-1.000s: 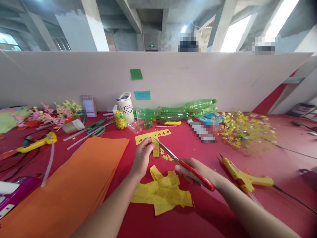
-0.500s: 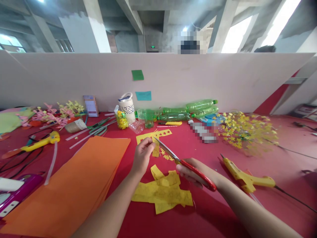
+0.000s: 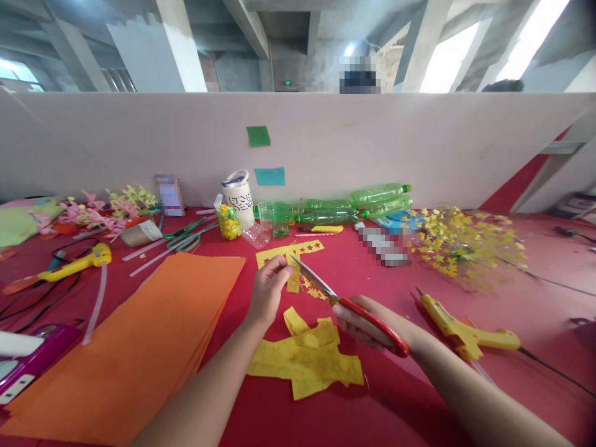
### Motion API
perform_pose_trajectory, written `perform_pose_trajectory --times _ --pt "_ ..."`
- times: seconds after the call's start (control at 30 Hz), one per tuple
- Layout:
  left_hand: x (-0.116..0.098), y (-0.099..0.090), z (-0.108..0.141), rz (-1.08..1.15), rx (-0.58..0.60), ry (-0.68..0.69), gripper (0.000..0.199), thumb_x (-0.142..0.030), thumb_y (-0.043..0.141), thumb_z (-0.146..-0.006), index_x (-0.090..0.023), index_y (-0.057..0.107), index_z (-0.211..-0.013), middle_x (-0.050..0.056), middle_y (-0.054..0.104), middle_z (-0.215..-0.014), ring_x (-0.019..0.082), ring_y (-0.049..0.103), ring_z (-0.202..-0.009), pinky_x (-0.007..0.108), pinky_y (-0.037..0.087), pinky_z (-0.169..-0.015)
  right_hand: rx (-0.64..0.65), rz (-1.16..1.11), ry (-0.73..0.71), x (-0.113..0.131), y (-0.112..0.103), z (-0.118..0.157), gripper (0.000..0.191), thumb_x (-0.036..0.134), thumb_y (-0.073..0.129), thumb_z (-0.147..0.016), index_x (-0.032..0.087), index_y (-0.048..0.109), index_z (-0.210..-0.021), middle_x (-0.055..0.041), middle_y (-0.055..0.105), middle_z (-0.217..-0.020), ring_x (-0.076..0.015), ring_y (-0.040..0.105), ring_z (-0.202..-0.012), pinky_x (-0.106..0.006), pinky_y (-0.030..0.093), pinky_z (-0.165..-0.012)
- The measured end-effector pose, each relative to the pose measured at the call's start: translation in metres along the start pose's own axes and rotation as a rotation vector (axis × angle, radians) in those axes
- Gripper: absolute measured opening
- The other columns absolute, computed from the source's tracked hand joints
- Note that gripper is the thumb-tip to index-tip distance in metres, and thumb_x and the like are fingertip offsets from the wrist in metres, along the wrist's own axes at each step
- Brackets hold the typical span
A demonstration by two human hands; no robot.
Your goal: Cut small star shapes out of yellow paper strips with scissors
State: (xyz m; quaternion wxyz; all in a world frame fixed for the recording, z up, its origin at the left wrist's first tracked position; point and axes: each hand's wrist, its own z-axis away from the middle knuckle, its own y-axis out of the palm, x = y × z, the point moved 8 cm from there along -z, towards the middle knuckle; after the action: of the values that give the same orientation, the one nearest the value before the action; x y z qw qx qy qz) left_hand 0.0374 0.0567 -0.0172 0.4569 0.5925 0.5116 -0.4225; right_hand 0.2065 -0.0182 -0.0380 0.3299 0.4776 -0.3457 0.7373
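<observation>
My left hand [image 3: 267, 288] is closed in a pinch on a small yellow strip [image 3: 293, 282], which shows just beside and below the fingertips. My right hand [image 3: 365, 323] grips scissors [image 3: 372, 326] by their red handles, and the blade tips point up and left, close to my left fingers. Behind my left hand lies a yellow sheet with star-shaped holes [image 3: 311, 247]. Small yellow stars [image 3: 315, 290] are scattered between my hands. Nearer to me, several yellow pieces with dark marks [image 3: 305, 360] overlap on the red table [image 3: 386, 397].
Orange sheets [image 3: 153, 335] are stacked at left, near a yellow glue gun [image 3: 77, 264]. Another glue gun [image 3: 465, 329] lies right, below yellow star sprigs [image 3: 465, 245]. Green bottles [image 3: 330, 216], a white tumbler [image 3: 238, 197] and a yellow cutter [image 3: 326, 229] stand or lie along the partition [image 3: 372, 136].
The view has tilted slightly, so the background sits a little higher. Both hands and the scissors stay nearly in place, with the scissors still close to my left fingertips.
</observation>
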Motion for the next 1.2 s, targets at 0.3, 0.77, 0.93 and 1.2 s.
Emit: perform_pose_trajectory --times 0.3,0.77,0.93,1.2 --pt "0.000 -0.001 -0.001 0.001 0.001 -0.035 0.015 -0.031 0.058 -0.075 -0.019 0.056 -0.066 -0.002 0.053 -0.058 0.012 0.048 -0.052 0.024 0.036 -0.050 -0.001 -0.045 0.008 -0.004 -0.002 0.000 0.044 0.057 0.052 -0.086 0.019 0.045 -0.064 0.0094 0.034 -0.042 -0.0046 0.028 -0.032 -0.019 0.021 -0.034" --pt "0.012 0.001 -0.003 0.138 0.039 -0.089 0.016 -0.032 0.061 -0.073 -0.018 0.057 -0.068 -0.003 0.052 -0.058 0.011 0.048 -0.050 0.023 0.043 -0.049 0.011 0.032 0.030 -0.009 -0.005 -0.003 0.048 0.058 0.051 -0.087 0.019 0.039 -0.062 0.0091 0.035 -0.041 -0.0036 0.031 -0.031 -0.016 0.022 -0.032" --pt "0.010 0.000 -0.002 0.122 0.037 -0.084 0.015 -0.031 0.061 -0.073 -0.018 0.057 -0.066 -0.003 0.051 -0.057 0.010 0.047 -0.049 0.023 0.041 -0.048 0.010 0.067 0.032 -0.010 -0.006 -0.003 0.051 0.061 0.047 -0.087 0.019 0.038 -0.060 0.0086 0.035 -0.040 -0.0036 0.032 -0.029 -0.016 0.021 -0.031" --pt "0.003 -0.003 -0.002 0.028 0.011 -0.025 0.018 -0.030 0.059 -0.077 -0.018 0.056 -0.064 -0.003 0.048 -0.056 0.010 0.045 -0.051 0.022 0.037 -0.050 -0.039 0.099 0.038 -0.012 -0.007 -0.005 0.046 0.059 0.050 -0.086 0.019 0.039 -0.066 0.0083 0.038 -0.046 -0.0041 0.033 -0.033 -0.017 0.023 -0.033"
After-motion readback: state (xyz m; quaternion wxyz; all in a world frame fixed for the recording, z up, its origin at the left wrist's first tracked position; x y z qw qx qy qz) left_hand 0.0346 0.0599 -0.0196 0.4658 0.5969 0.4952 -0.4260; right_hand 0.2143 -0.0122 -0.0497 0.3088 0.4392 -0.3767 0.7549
